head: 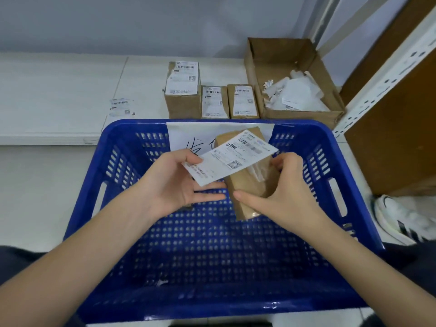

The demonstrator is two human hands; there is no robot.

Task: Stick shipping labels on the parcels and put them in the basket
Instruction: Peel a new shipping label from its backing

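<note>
Two bare forearms, no sleeves visible; left hand and right hand without rings, gloves or watch. Dark trousers at lower corners.

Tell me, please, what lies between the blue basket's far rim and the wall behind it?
In the head view, three labelled parcels stand in a row on the white floor beyond the blue basket, with an open cardboard box of paper scraps to their right.
</note>
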